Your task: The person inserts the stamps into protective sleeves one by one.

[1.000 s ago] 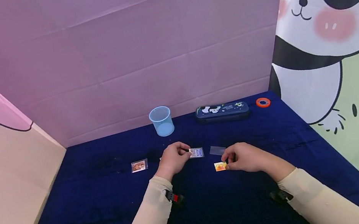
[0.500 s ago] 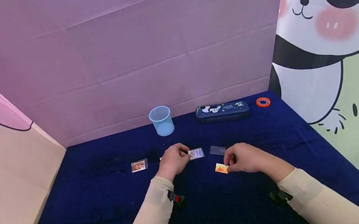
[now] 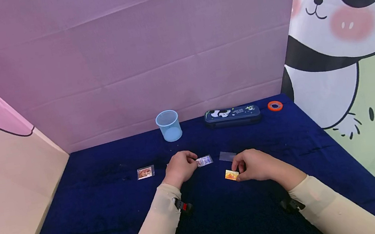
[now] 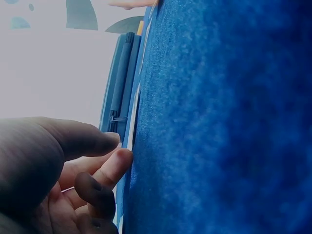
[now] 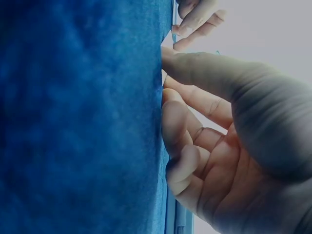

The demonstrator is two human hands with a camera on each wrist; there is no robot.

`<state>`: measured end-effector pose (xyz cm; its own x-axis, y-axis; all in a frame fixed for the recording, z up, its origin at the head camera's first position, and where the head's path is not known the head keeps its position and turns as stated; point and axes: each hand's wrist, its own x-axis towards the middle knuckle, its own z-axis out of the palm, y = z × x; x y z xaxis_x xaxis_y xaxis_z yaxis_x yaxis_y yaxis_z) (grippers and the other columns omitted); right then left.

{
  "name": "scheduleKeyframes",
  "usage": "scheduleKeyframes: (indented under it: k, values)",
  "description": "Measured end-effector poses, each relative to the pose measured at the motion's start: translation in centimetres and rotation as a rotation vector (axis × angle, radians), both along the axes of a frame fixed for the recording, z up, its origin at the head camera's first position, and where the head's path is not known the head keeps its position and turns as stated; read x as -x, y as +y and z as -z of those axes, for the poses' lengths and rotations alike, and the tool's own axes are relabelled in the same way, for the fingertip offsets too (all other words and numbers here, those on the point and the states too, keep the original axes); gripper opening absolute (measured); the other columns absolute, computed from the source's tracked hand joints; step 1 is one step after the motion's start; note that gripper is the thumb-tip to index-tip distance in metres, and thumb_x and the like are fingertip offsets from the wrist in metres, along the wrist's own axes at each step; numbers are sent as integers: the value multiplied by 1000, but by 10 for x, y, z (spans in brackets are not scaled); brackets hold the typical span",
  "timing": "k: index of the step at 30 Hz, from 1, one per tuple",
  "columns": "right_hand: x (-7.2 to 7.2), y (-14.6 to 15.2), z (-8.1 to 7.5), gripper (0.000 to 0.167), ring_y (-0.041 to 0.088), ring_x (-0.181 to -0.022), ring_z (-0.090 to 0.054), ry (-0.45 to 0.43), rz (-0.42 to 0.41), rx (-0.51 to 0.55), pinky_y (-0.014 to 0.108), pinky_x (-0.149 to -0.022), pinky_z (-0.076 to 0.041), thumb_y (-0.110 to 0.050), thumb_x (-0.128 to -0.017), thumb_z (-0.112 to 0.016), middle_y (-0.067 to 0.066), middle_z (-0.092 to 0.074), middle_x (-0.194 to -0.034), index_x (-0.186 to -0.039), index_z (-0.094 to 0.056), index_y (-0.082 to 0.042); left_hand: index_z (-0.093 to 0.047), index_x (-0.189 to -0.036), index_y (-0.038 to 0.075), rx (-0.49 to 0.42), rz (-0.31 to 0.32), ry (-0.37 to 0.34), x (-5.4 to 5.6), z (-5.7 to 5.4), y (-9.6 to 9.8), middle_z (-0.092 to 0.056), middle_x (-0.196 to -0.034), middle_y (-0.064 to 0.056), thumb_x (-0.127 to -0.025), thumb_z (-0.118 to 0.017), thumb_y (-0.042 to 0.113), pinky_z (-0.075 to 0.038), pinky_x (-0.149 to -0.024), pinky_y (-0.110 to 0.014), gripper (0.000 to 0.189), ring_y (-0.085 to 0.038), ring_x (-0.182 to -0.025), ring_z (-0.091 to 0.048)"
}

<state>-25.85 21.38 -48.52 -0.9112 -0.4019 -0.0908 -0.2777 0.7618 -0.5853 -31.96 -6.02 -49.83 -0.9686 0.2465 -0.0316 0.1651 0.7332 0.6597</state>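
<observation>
In the head view my left hand point(image 3: 181, 166) holds the left end of a blue-purple stamp point(image 3: 205, 161) in a clear sleeve, thumb and index finger at its edge. My right hand point(image 3: 257, 164) pinches the right side of a yellow-orange stamp point(image 3: 231, 174) that lies slightly tilted near the cloth. An unfilled clear sleeve point(image 3: 227, 156) lies just beyond that stamp, beside the right fingers. Farther left is a reddish-brown stamp point(image 3: 145, 173) in its own sleeve. Part of another pale item is mostly hidden behind the left hand. Both wrist views show bent fingers low against the cloth.
A light blue plastic cup point(image 3: 169, 126) stands at the back of the dark blue cloth point(image 3: 107, 210). Right of it lies a navy pencil case point(image 3: 232, 116) with a panda print, then an orange tape roll point(image 3: 275, 106). Fabric walls border the back and sides.
The yellow-orange stamp has turned from straight to slightly slanted in the right fingers. The blue-purple stamp has tilted a little under the left hand. Both hands have stayed nearly in place.
</observation>
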Motion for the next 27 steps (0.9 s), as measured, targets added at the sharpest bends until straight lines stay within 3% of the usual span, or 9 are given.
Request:
scheduleKeyframes:
  k: [5, 12, 21, 27]
  values:
    - [1, 2, 1, 19, 13, -69, -56, -14, -21, 40, 30, -62, -46, -9, -83, -87, -4, -61, -77, -90, -71, -15, -78, -111, 17, -2, 0, -7, 1, 1, 0, -68, -89, 6, -98, -75, 22, -50, -75, -38, 15, -18, -76, -62]
    - [2, -1, 3, 24, 11, -64, -54, -7, 10, 9, 29, -59, -44, -18, -86, -87, -5, -59, -77, -103, -71, -15, -78, -112, 17, -10, 7, -15, 1, 2, -1, -68, -90, 5, -98, -75, 23, -51, -74, -37, 15, -18, -76, -62]
    - [1, -2, 3, 17, 13, -72, -56, 3, 7, 16, 32, -65, -47, -11, -85, -87, -4, -62, -81, -90, -73, -17, -77, -112, 17, -23, 7, -12, 1, 3, -1, -68, -90, 4, -98, -74, 23, -51, -73, -37, 16, -19, -77, -62]
    - [2, -1, 4, 21, 16, -75, -56, -19, 41, 43, 34, -65, -49, -8, -84, -88, 0, -62, -88, -99, -76, -16, -77, -112, 18, -26, 0, -13, 3, 6, -1, -68, -91, 5, -98, -75, 23, -51, -73, -36, 15, -19, -77, -62]
